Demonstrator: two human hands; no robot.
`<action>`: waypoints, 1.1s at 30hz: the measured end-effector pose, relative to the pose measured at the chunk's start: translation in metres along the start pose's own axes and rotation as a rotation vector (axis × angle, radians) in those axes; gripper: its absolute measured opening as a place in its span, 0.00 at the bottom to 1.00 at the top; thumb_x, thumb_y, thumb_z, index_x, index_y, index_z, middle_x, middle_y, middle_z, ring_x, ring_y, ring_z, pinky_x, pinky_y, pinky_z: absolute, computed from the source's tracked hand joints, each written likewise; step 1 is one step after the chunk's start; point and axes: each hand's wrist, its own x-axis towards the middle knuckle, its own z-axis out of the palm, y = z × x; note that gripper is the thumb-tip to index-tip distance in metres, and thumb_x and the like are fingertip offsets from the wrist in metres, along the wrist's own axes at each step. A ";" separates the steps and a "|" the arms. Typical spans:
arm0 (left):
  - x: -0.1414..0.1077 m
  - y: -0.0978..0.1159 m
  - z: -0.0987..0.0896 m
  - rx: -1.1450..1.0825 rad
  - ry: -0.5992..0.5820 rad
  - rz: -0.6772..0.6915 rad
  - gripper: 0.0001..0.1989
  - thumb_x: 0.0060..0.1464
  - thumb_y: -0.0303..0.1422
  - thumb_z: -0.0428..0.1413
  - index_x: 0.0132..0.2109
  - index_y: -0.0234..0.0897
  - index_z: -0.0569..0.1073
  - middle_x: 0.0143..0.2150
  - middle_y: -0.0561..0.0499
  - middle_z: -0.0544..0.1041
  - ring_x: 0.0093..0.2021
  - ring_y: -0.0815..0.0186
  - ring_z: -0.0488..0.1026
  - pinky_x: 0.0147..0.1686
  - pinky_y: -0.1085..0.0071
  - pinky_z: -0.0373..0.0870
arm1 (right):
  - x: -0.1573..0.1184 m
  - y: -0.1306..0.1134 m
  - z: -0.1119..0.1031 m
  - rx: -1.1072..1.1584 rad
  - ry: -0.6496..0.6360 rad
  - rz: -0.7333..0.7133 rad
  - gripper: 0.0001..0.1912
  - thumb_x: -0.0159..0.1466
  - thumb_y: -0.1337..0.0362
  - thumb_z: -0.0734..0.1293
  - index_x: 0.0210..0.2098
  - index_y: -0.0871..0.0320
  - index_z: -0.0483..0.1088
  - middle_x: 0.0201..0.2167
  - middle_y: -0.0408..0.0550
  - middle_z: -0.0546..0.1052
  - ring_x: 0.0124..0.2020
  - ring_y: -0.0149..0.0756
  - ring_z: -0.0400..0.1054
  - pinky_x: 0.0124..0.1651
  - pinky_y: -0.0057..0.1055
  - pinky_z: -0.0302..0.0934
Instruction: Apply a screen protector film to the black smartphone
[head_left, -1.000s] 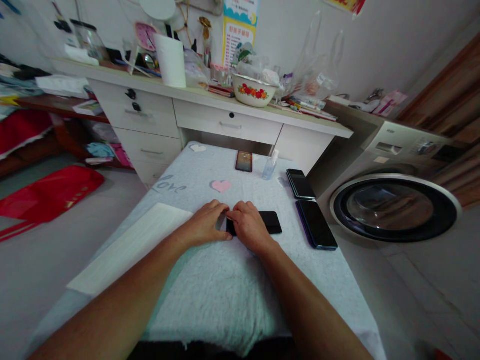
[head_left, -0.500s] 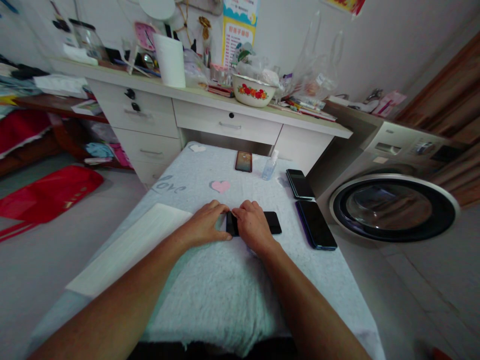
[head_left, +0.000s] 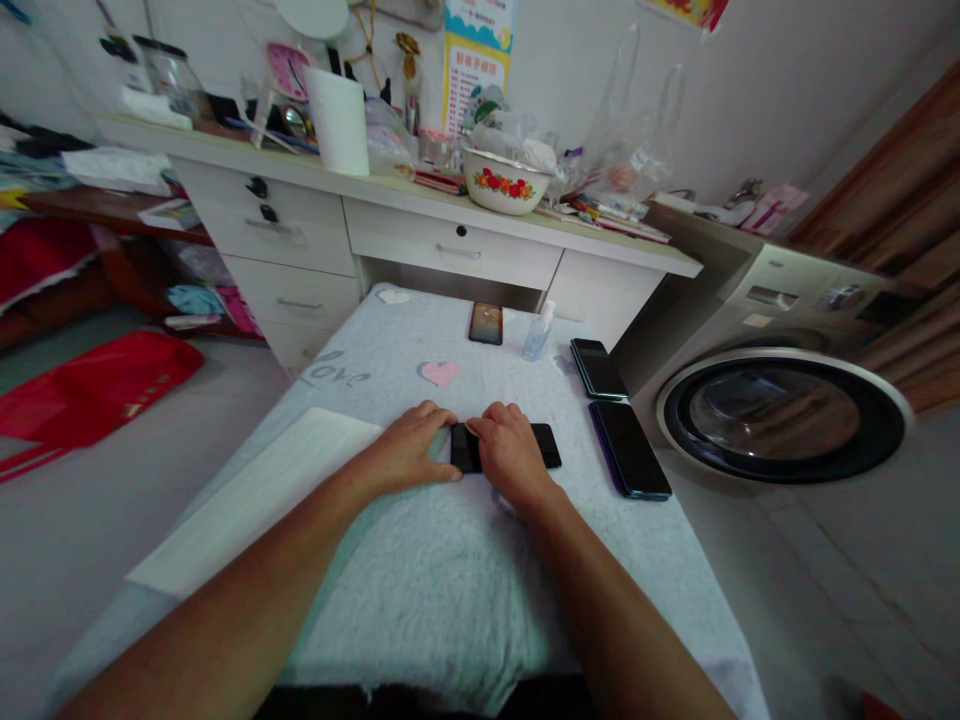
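Currently bracing a black phone [head_left: 546, 446] flat on the cloth-covered table [head_left: 450, 590] with both hands. Spanning its left end with the left hand [head_left: 412, 447], thumb against the near corner and fingertips at the far one, seemingly to stop any sliding or turning. Bent over the middle of the screen with the right hand [head_left: 511, 455], thumb and forefinger close together near the far edge; cannot tell, at this size, whether pinching something thin or only pressing down on the glass. Laid lengthwise from left to right, probably for easy reach along the screen from either end. Placed along the right edge, a larger phone [head_left: 630, 450] and, just beyond, a smaller phone [head_left: 598, 368], likely for elbow room around both hands. Toward the far end, a brownish phone [head_left: 486, 324] and, just to its right, an upright spray bottle [head_left: 537, 335], perhaps there against being knocked over. Over on the left, a white strip [head_left: 259, 500], slantwise and partly hidden by the left forearm [head_left: 285, 570], presumably for easy reach.
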 end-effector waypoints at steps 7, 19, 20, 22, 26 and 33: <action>0.001 -0.002 0.001 0.019 -0.003 0.010 0.28 0.39 0.43 0.61 0.49 0.41 0.67 0.45 0.48 0.66 0.46 0.57 0.66 0.45 0.63 0.64 | -0.008 0.013 -0.004 -0.039 0.029 0.077 0.15 0.63 0.71 0.58 0.41 0.53 0.74 0.36 0.51 0.69 0.38 0.40 0.57 0.42 0.35 0.50; 0.000 -0.002 0.000 0.016 -0.017 0.010 0.34 0.40 0.44 0.60 0.56 0.41 0.65 0.46 0.47 0.66 0.46 0.57 0.66 0.48 0.63 0.63 | -0.004 0.006 0.000 0.002 0.026 0.027 0.15 0.63 0.72 0.58 0.42 0.54 0.73 0.37 0.51 0.69 0.40 0.40 0.57 0.45 0.34 0.50; 0.000 -0.002 0.000 0.013 -0.020 0.013 0.34 0.41 0.44 0.60 0.56 0.41 0.65 0.46 0.47 0.66 0.46 0.57 0.66 0.48 0.63 0.63 | -0.003 0.005 0.000 0.010 0.027 0.020 0.15 0.63 0.72 0.58 0.42 0.54 0.74 0.37 0.51 0.70 0.40 0.39 0.57 0.45 0.34 0.50; 0.000 -0.002 0.000 0.016 -0.022 0.020 0.34 0.41 0.45 0.60 0.56 0.42 0.65 0.45 0.47 0.66 0.46 0.57 0.66 0.48 0.63 0.63 | -0.002 0.003 0.000 0.015 0.026 0.018 0.15 0.63 0.71 0.58 0.42 0.54 0.74 0.37 0.51 0.70 0.40 0.39 0.57 0.45 0.34 0.50; 0.001 -0.003 0.002 0.035 -0.013 0.024 0.36 0.39 0.46 0.61 0.56 0.42 0.65 0.45 0.48 0.66 0.45 0.57 0.66 0.47 0.63 0.64 | -0.002 0.004 -0.001 -0.010 0.021 0.052 0.14 0.64 0.70 0.58 0.41 0.54 0.74 0.37 0.50 0.70 0.40 0.39 0.58 0.45 0.34 0.50; 0.000 -0.001 0.001 0.043 -0.014 0.010 0.34 0.40 0.44 0.61 0.55 0.39 0.66 0.44 0.48 0.65 0.45 0.58 0.66 0.46 0.64 0.64 | -0.007 0.017 -0.003 -0.071 0.030 0.138 0.14 0.64 0.70 0.57 0.40 0.54 0.74 0.35 0.50 0.70 0.39 0.39 0.58 0.45 0.33 0.49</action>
